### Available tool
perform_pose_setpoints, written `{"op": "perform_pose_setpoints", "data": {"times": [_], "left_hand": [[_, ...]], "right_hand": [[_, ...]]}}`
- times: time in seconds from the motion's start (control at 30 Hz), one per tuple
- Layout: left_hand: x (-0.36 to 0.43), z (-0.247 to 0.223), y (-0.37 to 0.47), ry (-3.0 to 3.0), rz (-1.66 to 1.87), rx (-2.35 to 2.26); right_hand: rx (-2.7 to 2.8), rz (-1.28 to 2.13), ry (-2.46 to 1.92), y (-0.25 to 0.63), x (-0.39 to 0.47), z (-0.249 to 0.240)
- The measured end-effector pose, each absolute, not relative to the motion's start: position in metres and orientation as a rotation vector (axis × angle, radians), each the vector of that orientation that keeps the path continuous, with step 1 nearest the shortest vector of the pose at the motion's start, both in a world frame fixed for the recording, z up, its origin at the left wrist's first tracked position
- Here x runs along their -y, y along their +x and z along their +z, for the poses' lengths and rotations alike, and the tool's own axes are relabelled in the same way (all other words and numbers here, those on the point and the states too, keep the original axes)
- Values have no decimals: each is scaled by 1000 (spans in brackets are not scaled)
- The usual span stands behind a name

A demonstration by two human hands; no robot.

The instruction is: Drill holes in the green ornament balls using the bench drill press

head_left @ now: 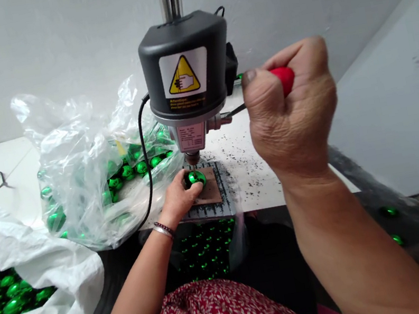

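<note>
A black drill press (187, 69) stands in front of me, with a warning label on its head. Below its chuck, a shiny green ball (197, 178) rests on a brown board (211, 193). My left hand (181, 196) grips that ball from the left, thumb in front. The drill bit (194, 169) meets the top of the ball; whether it has gone in, I cannot tell. Raised at the right, my right hand (291, 105) is closed around the red knob (287, 79) of the press's feed lever (237, 110).
A clear plastic bag (77, 184) of green balls lies left of the press, a black cable (148, 172) running beside it. A white sack (64, 277) at lower left holds more balls. Dark shavings (250, 174) litter the white table. Several balls (204, 246) lie below the table edge.
</note>
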State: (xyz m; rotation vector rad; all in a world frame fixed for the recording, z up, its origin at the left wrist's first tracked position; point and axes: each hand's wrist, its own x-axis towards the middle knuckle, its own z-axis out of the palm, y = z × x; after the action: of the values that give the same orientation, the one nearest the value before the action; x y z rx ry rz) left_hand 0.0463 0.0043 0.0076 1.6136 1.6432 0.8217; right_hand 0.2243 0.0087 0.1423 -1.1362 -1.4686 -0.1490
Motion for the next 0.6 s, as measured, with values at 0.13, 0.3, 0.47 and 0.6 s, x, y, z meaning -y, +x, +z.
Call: {"op": "perform_pose_setpoints", "data": {"times": [0.13,0.3,0.47,0.6], "left_hand": [[-9,6,40,1618,820,-1626],[-10,4,37,1708,727,-1554],[-9,-1,40,1784,732,-1571],[-11,-2,39,1795,754,-1557]], "right_hand": [[1458,-124,-1127,224,-9,142],[1447,-161,-1112,223,-8,141],[1434,-132,-1142,222,-6,143],[1441,-133,-1116,224,-8,141]]}}
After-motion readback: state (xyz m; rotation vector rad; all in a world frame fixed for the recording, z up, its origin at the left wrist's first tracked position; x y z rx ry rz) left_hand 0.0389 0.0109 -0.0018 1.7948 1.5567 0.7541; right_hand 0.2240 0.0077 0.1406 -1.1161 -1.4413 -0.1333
